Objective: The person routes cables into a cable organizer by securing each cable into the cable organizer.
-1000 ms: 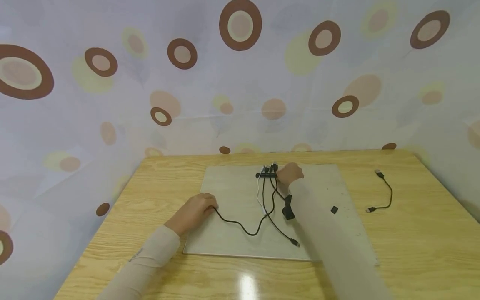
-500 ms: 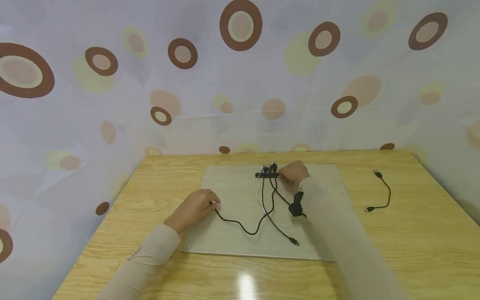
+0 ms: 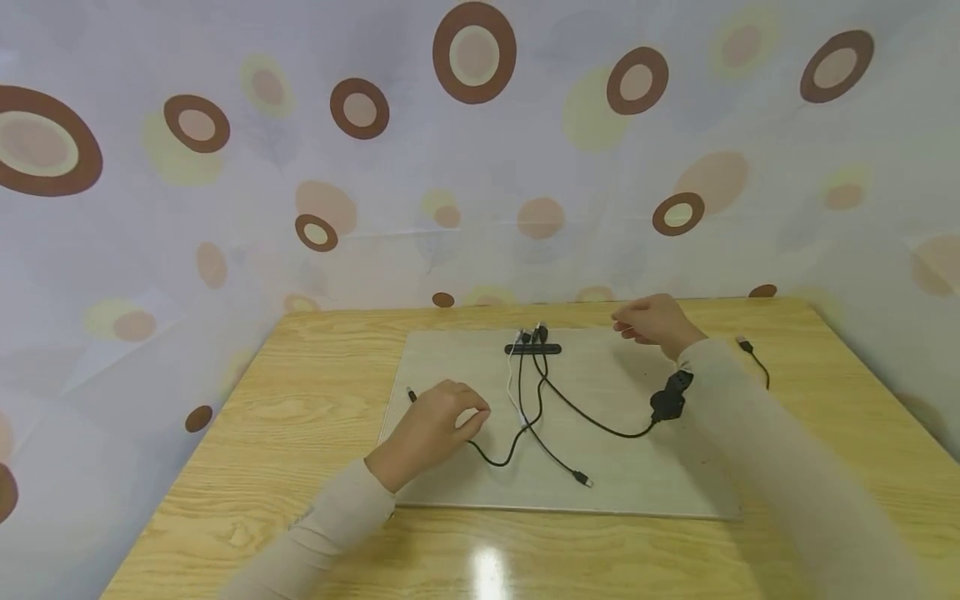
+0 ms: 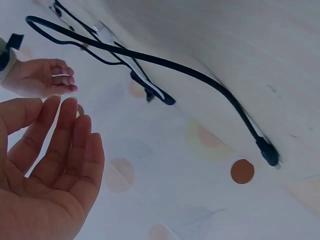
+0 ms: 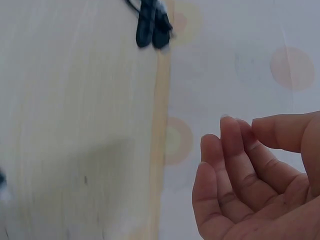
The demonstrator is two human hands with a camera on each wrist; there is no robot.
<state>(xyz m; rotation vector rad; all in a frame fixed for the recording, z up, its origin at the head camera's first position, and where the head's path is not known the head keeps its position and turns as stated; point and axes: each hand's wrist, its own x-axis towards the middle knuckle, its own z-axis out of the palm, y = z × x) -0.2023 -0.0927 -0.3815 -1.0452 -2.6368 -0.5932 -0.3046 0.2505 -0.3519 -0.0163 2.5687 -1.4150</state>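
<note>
My left hand (image 3: 435, 425) hovers over the left part of a pale board (image 3: 450, 358), its fingers loosely bent and holding nothing. Beneath it runs a black cable (image 3: 500, 464), whose plug (image 4: 267, 151) pokes out past the knuckles. Raised above the board's far right is my right hand (image 3: 660, 323), also holding nothing, fingers curved. A black cable holder (image 3: 553, 349) lies at the back of the board, with several cable ends set in it. From there a white cable (image 3: 511, 379) and more black cables trail forward; one ends in a plug (image 3: 582, 478) near the front edge.
Another cable (image 3: 759, 365) lies on the wooden table (image 3: 300, 375) at the right, partly behind the right forearm. A black device (image 3: 671, 398) sits on the right wrist; one black cable (image 3: 600, 426) reaches toward it. A patterned curtain (image 3: 420, 267) stands behind the table.
My right hand has left the cable holder, moving right and up. My left hand has let go of the black cable's end and shifted right, above the cable.
</note>
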